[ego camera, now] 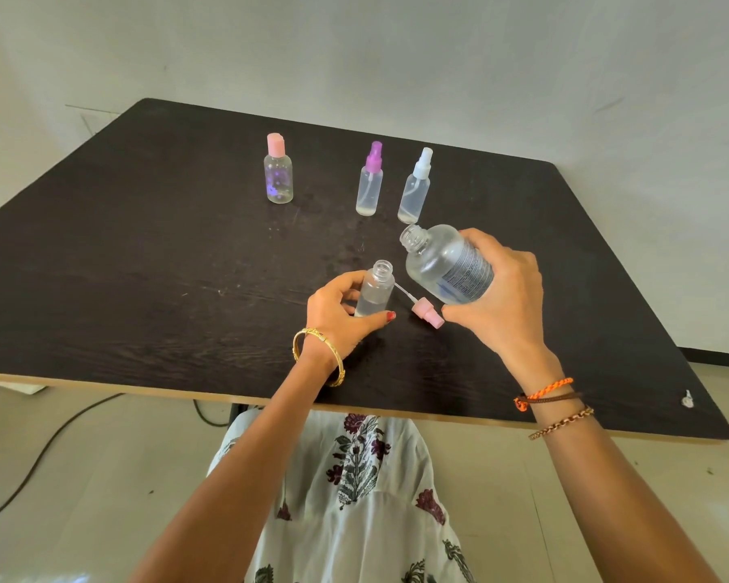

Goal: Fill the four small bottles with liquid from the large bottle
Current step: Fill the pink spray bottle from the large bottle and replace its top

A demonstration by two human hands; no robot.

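My left hand (pixel 339 315) grips an uncapped small clear bottle (pixel 375 290) standing on the dark table (pixel 144 267). My right hand (pixel 497 292) holds the large clear labelled bottle (pixel 445 263), capless and tilted, its mouth pointing up-left, above and right of the small bottle's mouth. A pink spray cap (pixel 428 315) with its dip tube lies on the table between my hands. Farther back stand a pink-capped bottle (pixel 278 170), a purple-topped spray bottle (pixel 370 180) and a white-topped spray bottle (pixel 415 187), all capped.
The table's near edge (pixel 228 397) runs just above my lap. A small white mark (pixel 687 399) sits near the front right corner. A black cable (pixel 39 456) trails on the floor at the left.
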